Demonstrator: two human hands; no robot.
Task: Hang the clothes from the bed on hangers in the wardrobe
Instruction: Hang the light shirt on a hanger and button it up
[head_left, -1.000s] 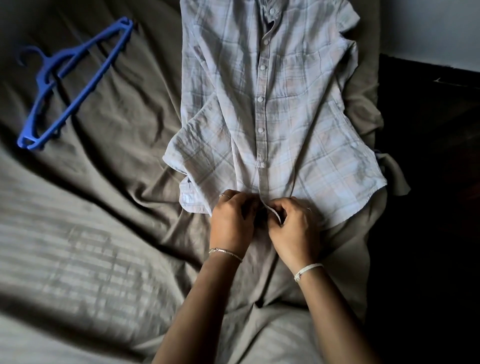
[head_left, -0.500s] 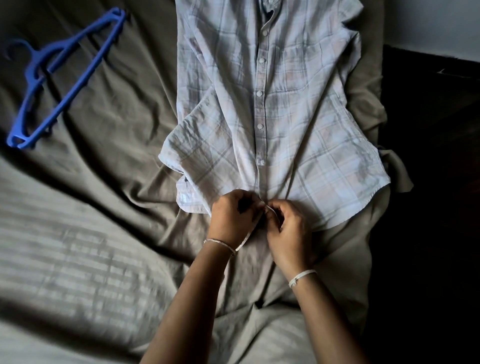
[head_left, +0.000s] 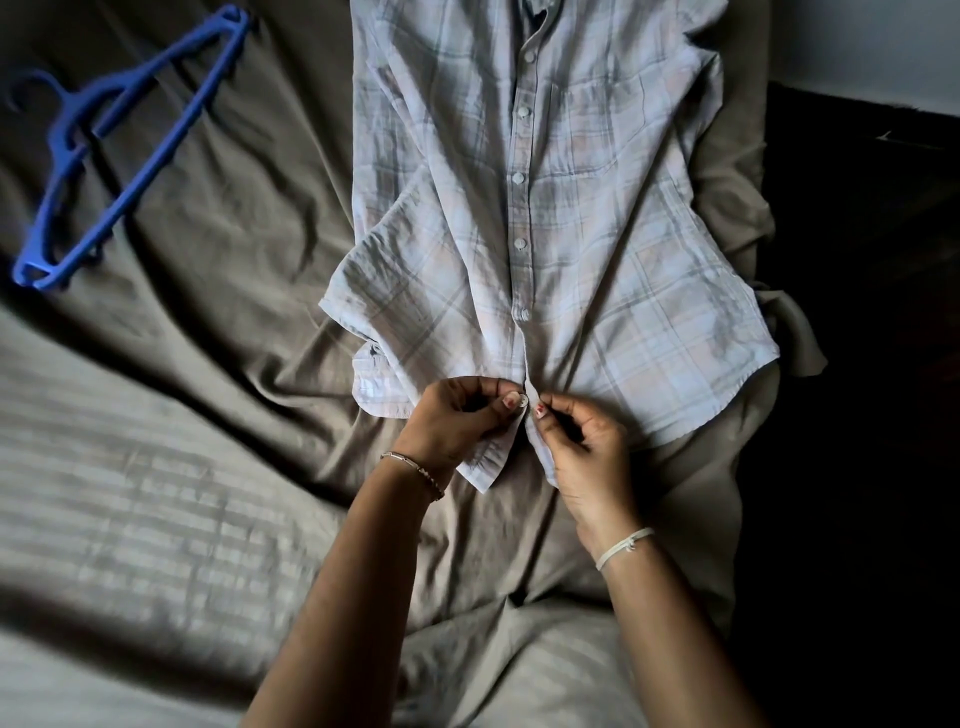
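Pinching shirt (head_left: 597, 234) hem w/ hands (head_left: 457, 421) (head_left: 584, 449), hanger (head_left: 148, 150) upper-L

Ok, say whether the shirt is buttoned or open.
Mostly buttoned: the plaid shirt is closed down the middle, but its edges part at the hem, where left hand and right hand pinch them.

Readable text: none anywhere in this view.
Plaid shirt (head_left: 571, 234): no label, brand or number legible on the cloth or its buttons.
Blue hanger (head_left: 124, 150): any moulded mark is too small and dim to read.
Bed sheet (head_left: 208, 364): no lettering.
Wristbands (head_left: 623, 545): no writing can be made out.
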